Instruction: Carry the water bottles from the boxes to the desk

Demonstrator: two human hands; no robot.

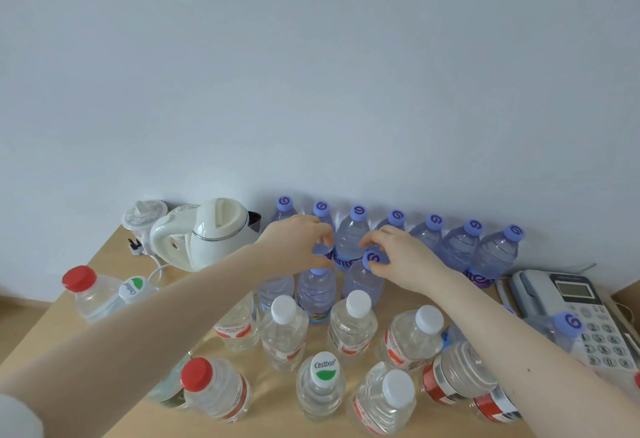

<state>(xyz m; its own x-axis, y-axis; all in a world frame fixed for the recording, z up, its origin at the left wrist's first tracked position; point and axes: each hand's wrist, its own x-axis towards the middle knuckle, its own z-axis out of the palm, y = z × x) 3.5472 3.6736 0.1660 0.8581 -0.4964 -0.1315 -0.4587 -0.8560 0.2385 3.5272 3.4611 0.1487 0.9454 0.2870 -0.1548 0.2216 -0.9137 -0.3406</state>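
Reaching in from the lower corners of the frame, both bare arms meet at the middle. The left hand (302,242) pinches the purple cap of one bottle (316,293) between fingertips and thumb. The right hand (398,257) closes its fingertips on the cap (373,258) of a second bottle (363,281) just beside the first; a purple swirl logo shows on that cap. Both bottles stand upright on the desk (104,264).

Behind the hands, against the wall (311,73), a row (460,247) of purple-capped bottles stands upright with the same swirl on each cap; their purple labels carry white lettering, only partly readable. Toward the bottom of the frame stand clear bottles with white caps and red labels, text too small to read. One white cap at lower centre reads "C'estbon" (325,366) over a green patch; another such cap (133,288) sits at left, beside a red-capped bottle (88,290). A second red cap (196,373) is at lower left.

A white kettle (211,233) stands at centre left with a white lidded pot (144,214) behind it. A desk phone (585,313) with a keypad lies at the right edge.
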